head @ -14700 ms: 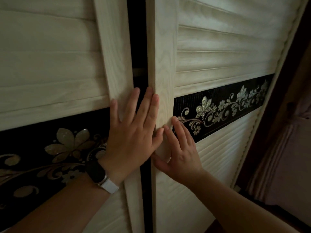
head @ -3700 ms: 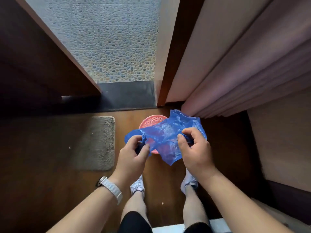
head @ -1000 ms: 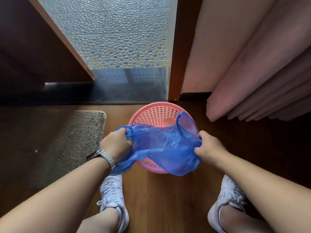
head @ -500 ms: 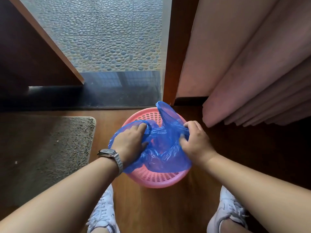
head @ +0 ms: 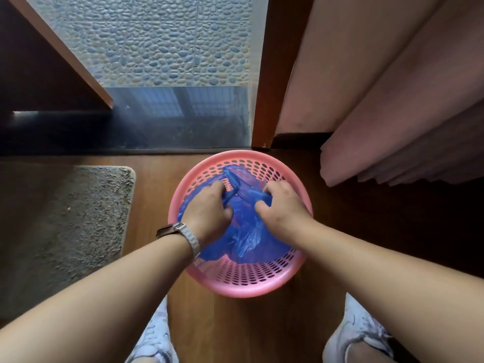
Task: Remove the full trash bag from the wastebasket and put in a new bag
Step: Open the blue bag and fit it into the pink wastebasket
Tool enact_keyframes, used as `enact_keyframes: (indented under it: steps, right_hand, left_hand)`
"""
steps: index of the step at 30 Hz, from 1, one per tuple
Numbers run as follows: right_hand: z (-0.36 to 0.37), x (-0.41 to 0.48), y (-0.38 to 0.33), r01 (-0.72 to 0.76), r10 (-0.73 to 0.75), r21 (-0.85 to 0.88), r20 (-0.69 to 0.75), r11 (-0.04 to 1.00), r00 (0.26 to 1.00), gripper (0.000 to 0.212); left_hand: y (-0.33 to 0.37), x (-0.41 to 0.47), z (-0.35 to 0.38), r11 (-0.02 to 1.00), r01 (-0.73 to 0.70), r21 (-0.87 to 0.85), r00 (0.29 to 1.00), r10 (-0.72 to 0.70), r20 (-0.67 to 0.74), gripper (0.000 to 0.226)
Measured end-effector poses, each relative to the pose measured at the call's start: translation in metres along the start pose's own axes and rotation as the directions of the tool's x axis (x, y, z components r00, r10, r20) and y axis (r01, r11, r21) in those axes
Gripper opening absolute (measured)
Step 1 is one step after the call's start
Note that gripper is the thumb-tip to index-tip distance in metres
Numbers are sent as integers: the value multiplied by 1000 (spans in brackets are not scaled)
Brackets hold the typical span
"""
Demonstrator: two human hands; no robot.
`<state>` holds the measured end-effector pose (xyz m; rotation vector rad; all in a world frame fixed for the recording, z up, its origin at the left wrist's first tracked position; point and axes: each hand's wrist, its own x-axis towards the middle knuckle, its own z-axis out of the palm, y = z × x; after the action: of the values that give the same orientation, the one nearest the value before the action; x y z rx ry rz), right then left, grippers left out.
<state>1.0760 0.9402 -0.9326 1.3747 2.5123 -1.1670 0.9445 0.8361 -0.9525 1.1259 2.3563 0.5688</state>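
Note:
A round pink perforated wastebasket (head: 243, 284) stands on the wooden floor between my feet and the doorway. A crumpled blue plastic bag (head: 248, 239) lies inside it, below the rim. My left hand (head: 209, 210), with a watch on the wrist, is down inside the basket and clenched on the bag's left part. My right hand (head: 281, 205) is beside it, clenched on the bag's right part. A loop of the bag sticks up between my two hands near the far wall of the basket.
A grey mat (head: 62, 221) lies on the floor to the left. Pink curtains (head: 392, 121) hang at the right, close to the basket. A wooden door frame post (head: 269, 82) and a dark threshold (head: 131, 132) are just behind it. My white shoes (head: 358, 336) flank the basket.
The blue bag has gone from stretched above the basket to pushed down inside it. Both hands have moved down into the basket with it.

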Motion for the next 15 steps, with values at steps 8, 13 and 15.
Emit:
enact_keyframes:
  steps: [8, 13, 15]
  right_hand:
    - [-57, -49, 8, 190, -195, -96, -47, 977, 980, 14]
    - [-82, -84, 22, 71, -65, -229, 34, 971, 997, 24]
    - [-88, -94, 35, -1, 15, -230, 58, 973, 998, 26]
  left_hand:
    - [5, -45, -69, 981, -173, -84, 983, 167, -75, 12]
    - [-10, -99, -99, 997, -83, -4, 997, 83, -7, 15]
    - [-21, -114, -105, 999, 16, 43, 1000, -17, 17, 15]
